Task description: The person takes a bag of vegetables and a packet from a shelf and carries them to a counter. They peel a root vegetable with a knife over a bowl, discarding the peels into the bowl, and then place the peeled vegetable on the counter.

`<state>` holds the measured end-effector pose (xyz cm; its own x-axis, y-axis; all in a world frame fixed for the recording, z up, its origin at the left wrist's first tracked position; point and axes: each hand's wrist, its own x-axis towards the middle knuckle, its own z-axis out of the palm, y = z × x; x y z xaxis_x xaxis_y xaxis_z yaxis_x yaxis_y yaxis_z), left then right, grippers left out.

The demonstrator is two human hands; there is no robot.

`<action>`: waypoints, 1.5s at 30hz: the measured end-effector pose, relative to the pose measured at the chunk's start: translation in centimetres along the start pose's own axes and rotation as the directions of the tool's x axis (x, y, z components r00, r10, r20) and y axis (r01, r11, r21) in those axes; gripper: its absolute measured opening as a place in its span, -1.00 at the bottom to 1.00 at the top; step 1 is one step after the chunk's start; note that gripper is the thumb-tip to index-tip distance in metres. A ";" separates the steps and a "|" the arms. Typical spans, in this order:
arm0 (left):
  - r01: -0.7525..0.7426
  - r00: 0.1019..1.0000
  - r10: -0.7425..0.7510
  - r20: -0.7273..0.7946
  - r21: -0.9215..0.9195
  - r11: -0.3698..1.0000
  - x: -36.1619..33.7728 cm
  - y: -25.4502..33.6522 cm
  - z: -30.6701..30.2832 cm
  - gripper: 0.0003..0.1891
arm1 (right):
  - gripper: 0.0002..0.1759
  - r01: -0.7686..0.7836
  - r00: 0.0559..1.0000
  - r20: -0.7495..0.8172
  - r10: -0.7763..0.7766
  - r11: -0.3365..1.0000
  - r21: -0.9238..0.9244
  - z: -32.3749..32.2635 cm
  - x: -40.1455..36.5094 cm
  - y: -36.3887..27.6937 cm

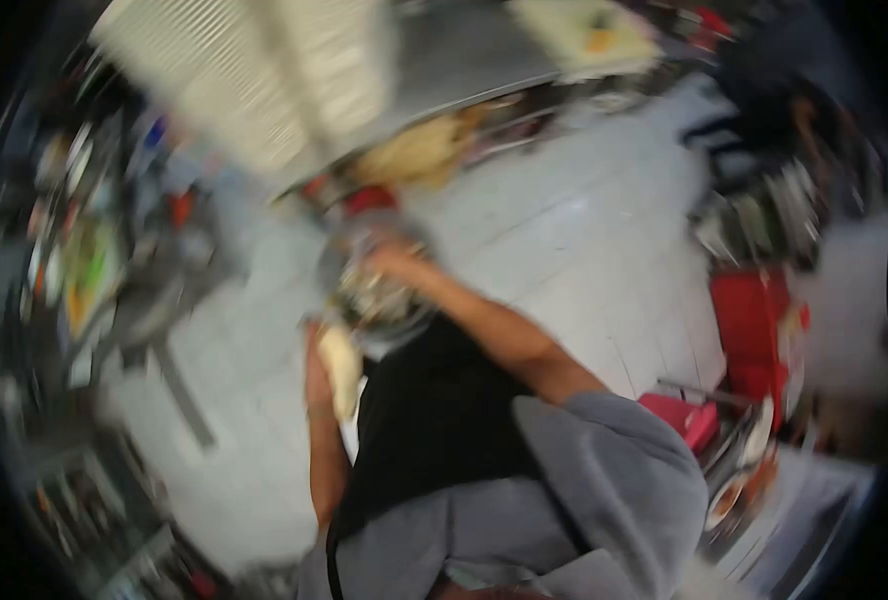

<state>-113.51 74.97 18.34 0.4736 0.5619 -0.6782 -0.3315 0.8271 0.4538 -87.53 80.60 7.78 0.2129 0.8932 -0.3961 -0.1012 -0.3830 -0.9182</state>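
Observation:
A pale yellow, elongated thing lies against my left hand, whose fingers seem closed around it; blur hides its kind. My right hand reaches over a round, greyish, see-through-looking container in front of my black apron. Whitish and brownish pieces fill that container, too smeared to name. The right fingers are blurred, so whether they grip anything does not show.
A grey-topped counter stands ahead, with a yellowish bag on its lower shelf. On the right are a red chair and a pink box. Dark, cluttered racks line the left. Pale tiles cover the floor.

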 end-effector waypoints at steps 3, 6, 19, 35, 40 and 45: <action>0.177 0.984 -0.177 0.005 -0.063 0.982 0.7 1.2 3.6 -0.45 | -0.71 -0.127 0.953 -0.185 0.240 0.871 0.474 -0.3 -6.5 -10.6; 0.231 0.971 -0.230 0.061 -0.014 0.973 1.6 1.3 5.3 -0.37 | -0.71 -0.069 0.942 -0.258 0.215 0.877 0.476 0.2 -5.8 -10.3; 0.159 0.985 -0.153 -0.080 0.073 0.985 4.1 -0.6 4.2 -0.46 | -0.54 0.100 0.894 -0.442 0.075 0.928 0.359 0.8 -4.5 -8.1; 0.045 0.986 -0.040 -0.159 0.033 0.998 1.6 1.9 -1.6 -0.36 | 0.04 0.037 0.999 -0.003 -0.039 0.908 0.417 -2.7 -8.5 -15.1; 0.065 0.982 -0.064 -0.175 -0.001 0.998 -0.7 2.1 -3.4 -0.47 | -0.38 0.185 0.945 -0.314 -0.091 0.940 0.286 -3.4 -5.7 -12.5; 0.051 0.953 -0.046 -0.299 0.009 0.999 -2.9 1.6 -5.5 -0.37 | -0.73 0.318 0.838 -0.350 -0.418 0.896 -0.308 -4.0 -2.6 -12.6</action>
<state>-119.95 74.62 17.85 0.2226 0.4947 -0.8401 -0.2996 0.8547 0.4240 -82.93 82.18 20.34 0.5612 0.8262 0.0489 0.2765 -0.1315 -0.9520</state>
